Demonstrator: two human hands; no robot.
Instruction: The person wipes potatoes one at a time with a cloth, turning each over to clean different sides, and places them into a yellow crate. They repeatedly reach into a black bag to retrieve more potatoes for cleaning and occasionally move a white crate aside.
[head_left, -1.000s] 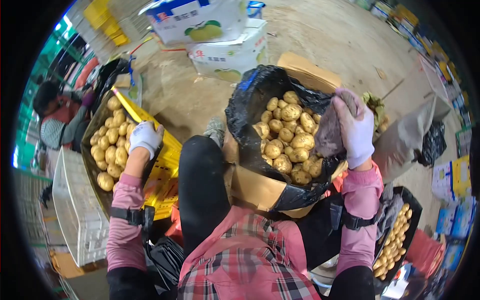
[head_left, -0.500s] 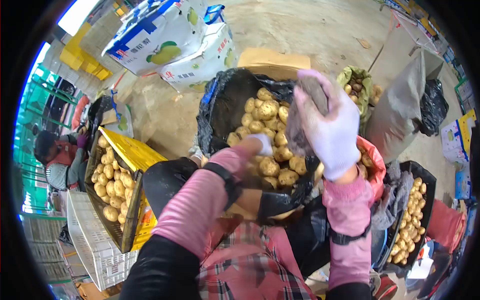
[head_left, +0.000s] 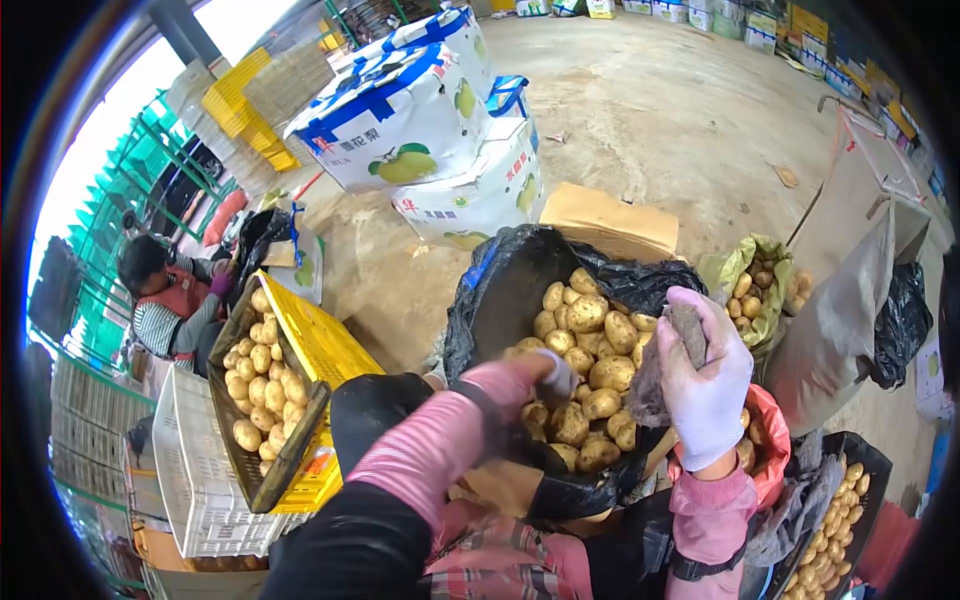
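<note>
A box lined with a black plastic bag stands before my knees, with many potatoes inside. My left hand, in a white glove, reaches in over the near left potatoes; motion blurs its fingers. Above the box's right side, my right hand is gloved too and grips a dirty grey cloth, which hangs down toward the potatoes. Close beside that wrist is a red bag with more potatoes.
On my left, a yellow crate of potatoes leans by a white crate; a person sits beyond. White fruit cartons are stacked ahead. To the right are a green bag, a grey sack and a black crate of potatoes.
The view has tilted up, so more floor and cartons show. My right hand with the cloth has come lower and nearer the potatoes. My left hand still moves over the box.
</note>
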